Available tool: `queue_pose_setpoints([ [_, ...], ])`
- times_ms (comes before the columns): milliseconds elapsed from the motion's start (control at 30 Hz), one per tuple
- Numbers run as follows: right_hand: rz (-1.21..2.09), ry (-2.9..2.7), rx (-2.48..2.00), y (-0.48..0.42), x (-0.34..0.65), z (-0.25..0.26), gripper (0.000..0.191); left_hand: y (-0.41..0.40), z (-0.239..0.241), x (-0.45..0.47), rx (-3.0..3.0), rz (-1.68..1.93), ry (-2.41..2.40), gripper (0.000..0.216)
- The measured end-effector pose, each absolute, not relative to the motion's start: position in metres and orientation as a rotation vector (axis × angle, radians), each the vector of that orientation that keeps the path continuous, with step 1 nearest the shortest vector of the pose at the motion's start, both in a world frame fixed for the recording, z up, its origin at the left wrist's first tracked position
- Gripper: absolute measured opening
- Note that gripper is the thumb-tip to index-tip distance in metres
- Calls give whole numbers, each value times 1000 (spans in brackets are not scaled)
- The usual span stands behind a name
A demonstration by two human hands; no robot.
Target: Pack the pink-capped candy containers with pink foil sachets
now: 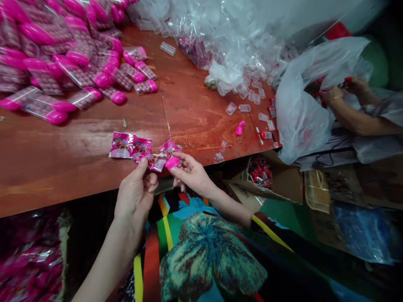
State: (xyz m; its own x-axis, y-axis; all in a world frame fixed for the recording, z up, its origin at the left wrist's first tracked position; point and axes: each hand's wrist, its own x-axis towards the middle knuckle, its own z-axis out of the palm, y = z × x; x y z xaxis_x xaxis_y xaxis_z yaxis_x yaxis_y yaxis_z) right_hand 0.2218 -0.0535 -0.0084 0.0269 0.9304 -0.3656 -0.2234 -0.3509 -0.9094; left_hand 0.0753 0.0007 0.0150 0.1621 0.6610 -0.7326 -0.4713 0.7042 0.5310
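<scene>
My left hand [134,193] is closed at the table's front edge, its thumb on the near end of a shiny pink printed sachet [154,162]. My right hand [193,174] pinches a small bright pink cap [172,163] between thumb and fingers, right beside that sachet. Whether the cap sits on a clear container is hard to make out. Another pink sachet [169,147] shows just behind the cap. Two more joined sachets [122,145] lie flat on the table to the left of my hands.
Pink-capped containers filled with pink balls [78,71] are heaped at the left. Clear plastic containers [244,108] and bags spread at the back right. A loose pink cap [240,128] lies nearer. At right, a co-worker's hands [333,93] are by a white bag [302,100]. Below stands a carton [283,178].
</scene>
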Motion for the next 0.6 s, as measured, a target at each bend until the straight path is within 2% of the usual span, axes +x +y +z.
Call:
queue_pose_setpoints([
  [367,1401,-868,-1365,-53,212,-3,45,-1,5,74,269,916,1130,30],
  [600,1340,-884,-1405,-50,216,-2,42,-2,5,71,304,906,1199,38],
])
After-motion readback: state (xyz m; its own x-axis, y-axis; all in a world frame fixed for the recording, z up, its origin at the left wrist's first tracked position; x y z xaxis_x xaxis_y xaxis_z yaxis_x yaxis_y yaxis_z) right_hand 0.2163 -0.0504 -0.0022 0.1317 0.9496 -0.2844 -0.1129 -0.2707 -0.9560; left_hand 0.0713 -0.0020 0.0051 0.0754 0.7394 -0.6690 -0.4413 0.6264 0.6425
